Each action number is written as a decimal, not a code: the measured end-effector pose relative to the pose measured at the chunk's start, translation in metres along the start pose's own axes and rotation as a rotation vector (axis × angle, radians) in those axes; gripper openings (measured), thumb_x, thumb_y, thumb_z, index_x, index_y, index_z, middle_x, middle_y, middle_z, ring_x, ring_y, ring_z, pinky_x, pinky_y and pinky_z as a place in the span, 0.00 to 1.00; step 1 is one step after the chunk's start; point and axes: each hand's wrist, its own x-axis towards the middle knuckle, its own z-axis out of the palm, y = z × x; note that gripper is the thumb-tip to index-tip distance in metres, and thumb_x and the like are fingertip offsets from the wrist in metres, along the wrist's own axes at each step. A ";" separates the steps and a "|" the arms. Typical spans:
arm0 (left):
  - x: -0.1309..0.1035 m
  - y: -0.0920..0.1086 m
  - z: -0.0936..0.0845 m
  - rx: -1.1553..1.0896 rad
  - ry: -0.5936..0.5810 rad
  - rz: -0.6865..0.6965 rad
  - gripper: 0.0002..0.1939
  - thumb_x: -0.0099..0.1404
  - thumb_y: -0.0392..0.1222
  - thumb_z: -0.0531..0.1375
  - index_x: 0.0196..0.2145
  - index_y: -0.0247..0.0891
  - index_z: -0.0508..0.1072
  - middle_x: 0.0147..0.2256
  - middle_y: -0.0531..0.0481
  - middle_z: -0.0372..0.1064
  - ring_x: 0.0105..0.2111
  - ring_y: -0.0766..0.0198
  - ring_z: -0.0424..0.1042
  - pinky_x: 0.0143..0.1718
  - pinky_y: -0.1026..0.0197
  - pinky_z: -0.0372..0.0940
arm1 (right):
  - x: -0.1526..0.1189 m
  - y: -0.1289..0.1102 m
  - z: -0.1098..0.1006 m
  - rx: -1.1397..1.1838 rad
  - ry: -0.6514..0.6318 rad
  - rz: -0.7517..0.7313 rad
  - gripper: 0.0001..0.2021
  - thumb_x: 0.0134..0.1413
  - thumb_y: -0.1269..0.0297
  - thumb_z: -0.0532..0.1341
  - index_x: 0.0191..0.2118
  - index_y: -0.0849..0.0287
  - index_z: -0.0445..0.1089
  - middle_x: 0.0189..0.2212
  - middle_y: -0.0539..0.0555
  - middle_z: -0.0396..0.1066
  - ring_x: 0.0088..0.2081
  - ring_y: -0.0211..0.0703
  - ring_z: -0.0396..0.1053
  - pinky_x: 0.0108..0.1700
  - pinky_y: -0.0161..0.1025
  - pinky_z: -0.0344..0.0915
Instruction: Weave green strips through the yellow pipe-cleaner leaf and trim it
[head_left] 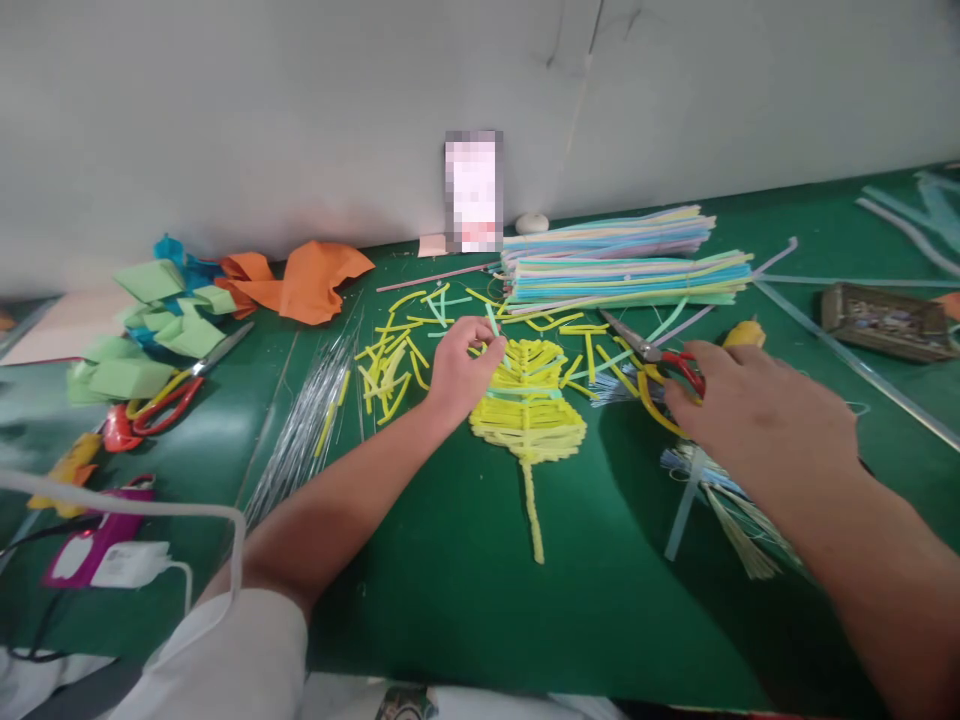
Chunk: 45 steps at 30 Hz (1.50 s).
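Note:
A leaf shape (pixel 526 420) made of yellow pipe cleaners lies flat on the green table, its stem pointing toward me and pale green strips across its middle. At its upper left edge, my left hand (pixel 466 365) is closed in a pinch, with a short light green pipe cleaner piece (pixel 492 318) sticking up from the fingertips. To the right, my right hand (pixel 765 410) has its fingers around the red and yellow handles of the scissors (pixel 646 350); the blades point up and left. Cut yellow pieces (pixel 386 375) are scattered on both sides of the leaf.
Bundles of pastel pipe cleaners (pixel 622 275) lie at the back, near a propped phone (pixel 474 190). Thin wires (pixel 311 420), orange paper (pixel 322 280) and a second pair of scissors (pixel 180 395) are at left. A small brown tray (pixel 889 320) sits at right.

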 end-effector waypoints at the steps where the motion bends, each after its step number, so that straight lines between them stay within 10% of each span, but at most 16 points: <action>1: 0.003 0.000 -0.003 0.020 -0.005 -0.018 0.11 0.61 0.39 0.59 0.23 0.38 0.61 0.38 0.47 0.71 0.38 0.64 0.70 0.42 0.58 0.65 | 0.000 -0.006 -0.002 -0.006 0.059 -0.034 0.18 0.62 0.55 0.49 0.46 0.62 0.69 0.38 0.68 0.72 0.35 0.54 0.70 0.30 0.44 0.56; 8: 0.021 0.006 -0.028 0.421 -0.084 -0.056 0.10 0.55 0.39 0.63 0.23 0.38 0.64 0.29 0.52 0.66 0.28 0.66 0.64 0.36 0.59 0.62 | 0.002 -0.068 0.015 0.402 0.063 -0.420 0.14 0.59 0.60 0.57 0.47 0.57 0.72 0.41 0.56 0.74 0.42 0.46 0.72 0.37 0.38 0.62; 16: 0.015 0.014 -0.033 0.269 -0.648 -0.102 0.05 0.53 0.36 0.62 0.31 0.38 0.74 0.27 0.52 0.72 0.26 0.66 0.69 0.30 0.62 0.62 | 0.013 -0.080 0.043 0.539 -0.018 -0.418 0.10 0.60 0.65 0.54 0.37 0.57 0.74 0.37 0.54 0.75 0.35 0.41 0.71 0.33 0.36 0.59; 23: 0.015 0.018 -0.033 0.190 -0.811 0.023 0.10 0.53 0.34 0.61 0.35 0.38 0.76 0.28 0.52 0.71 0.27 0.66 0.69 0.29 0.63 0.62 | 0.012 -0.079 0.050 0.634 0.023 -0.353 0.09 0.58 0.64 0.55 0.37 0.57 0.72 0.33 0.54 0.76 0.30 0.40 0.69 0.32 0.37 0.60; 45: 0.012 0.017 -0.034 0.254 -0.873 0.055 0.08 0.50 0.32 0.55 0.30 0.39 0.69 0.28 0.53 0.69 0.26 0.67 0.65 0.27 0.63 0.58 | 0.012 -0.075 0.052 0.777 -0.043 -0.391 0.10 0.57 0.65 0.56 0.38 0.59 0.74 0.33 0.55 0.74 0.30 0.39 0.69 0.34 0.37 0.62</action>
